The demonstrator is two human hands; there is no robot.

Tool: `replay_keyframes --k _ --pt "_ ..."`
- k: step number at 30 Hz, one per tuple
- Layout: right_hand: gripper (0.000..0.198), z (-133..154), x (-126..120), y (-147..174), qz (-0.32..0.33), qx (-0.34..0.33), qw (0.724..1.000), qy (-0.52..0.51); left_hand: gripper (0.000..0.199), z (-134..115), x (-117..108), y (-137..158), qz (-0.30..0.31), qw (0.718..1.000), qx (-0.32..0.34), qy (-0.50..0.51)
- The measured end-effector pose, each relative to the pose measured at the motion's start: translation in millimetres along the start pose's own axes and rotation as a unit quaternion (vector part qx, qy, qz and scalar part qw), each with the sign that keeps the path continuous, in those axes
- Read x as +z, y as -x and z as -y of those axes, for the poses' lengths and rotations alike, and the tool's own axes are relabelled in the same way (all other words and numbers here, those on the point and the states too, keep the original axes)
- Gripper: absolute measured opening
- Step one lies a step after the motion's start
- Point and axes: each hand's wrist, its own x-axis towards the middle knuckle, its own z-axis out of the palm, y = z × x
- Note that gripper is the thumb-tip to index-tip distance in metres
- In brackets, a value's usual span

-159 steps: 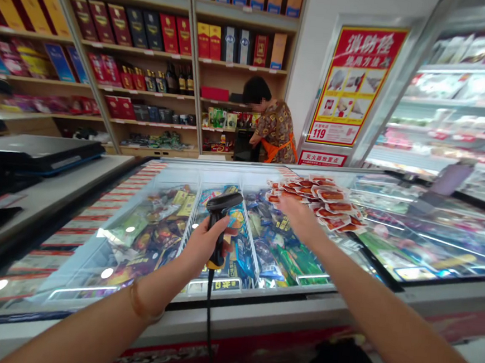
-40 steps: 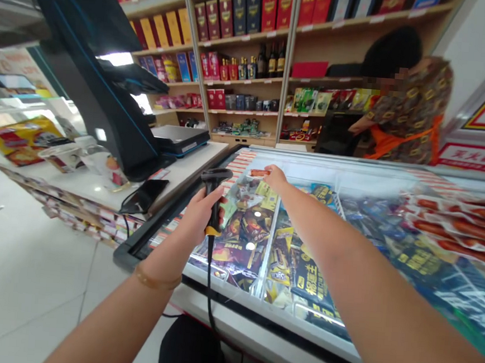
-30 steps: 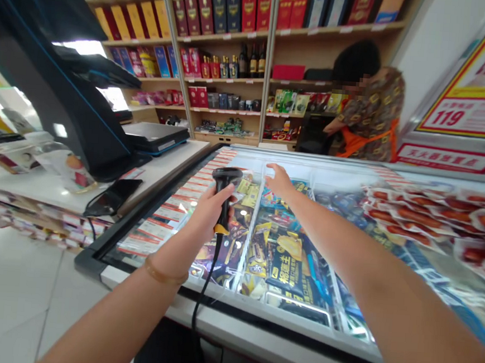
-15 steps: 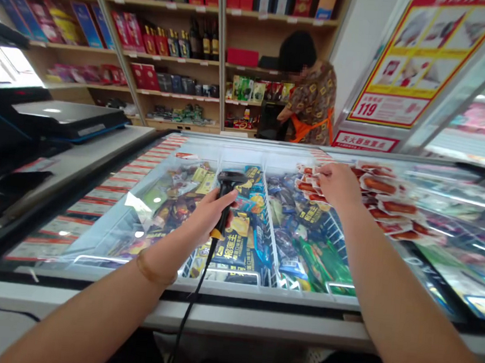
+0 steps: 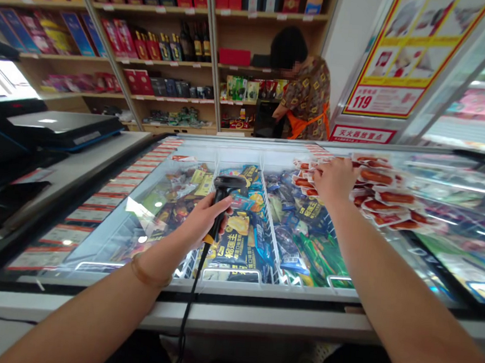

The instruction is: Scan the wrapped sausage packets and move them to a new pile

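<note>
My left hand (image 5: pixel 211 215) is closed around the handle of a black barcode scanner (image 5: pixel 229 181), its head pointing away and to the right. A black cable (image 5: pixel 195 289) runs from the handle down past the counter edge. My right hand (image 5: pixel 335 180) lies over packed sausages (image 5: pixel 305 178) on the glass top, fingers apart and touching the packs; its fingertips are partly hidden. More reddish-brown sausages in clear wrappers (image 5: pixel 392 198) are spread in a pile to the right of that hand.
Beneath the freezer's glass lid (image 5: pixel 109 216), wire baskets hold colourful frozen packs (image 5: pixel 233 242). A flat-topped scale (image 5: pixel 66 125) stands on the left counter. Behind the freezer, a person (image 5: pixel 305 97) with orange apron straps bends by shelves of boxes and bottles (image 5: pixel 164 47).
My right hand has shifted from a pinch at a sausage pack to spread fingers over the packs. The scanner and my left hand have moved slightly left in view.
</note>
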Motion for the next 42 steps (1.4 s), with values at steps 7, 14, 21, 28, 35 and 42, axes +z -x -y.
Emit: replay_keyframes --k 7,14,21,28,35,42 --pt "0.025 77 5 22 0.126 -0.152 0.98 0.029 0.04 0 -3 0 -0.01 1.0 -0.008 0.002" --pt "0.025 111 17 43 0.237 -0.205 0.948 -0.055 0.04 2 -5 1 -0.014 1.0 -0.011 0.005" --pt "0.044 52 8 13 0.312 -0.122 0.94 -0.068 0.04 0 -4 3 -0.005 1.0 -0.021 -0.003" --pt "0.029 61 9 22 0.325 -0.079 0.935 -0.118 0.039 -1 -1 7 0.023 0.998 -0.005 -0.051" --pt "0.038 73 24 28 0.179 -0.023 0.967 -0.182 0.035 -2 -6 9 0.047 0.991 0.057 -0.114" --pt "0.04 78 21 28 0.155 -0.038 0.962 -0.222 0.034 3 -6 9 0.052 0.985 0.066 -0.15"
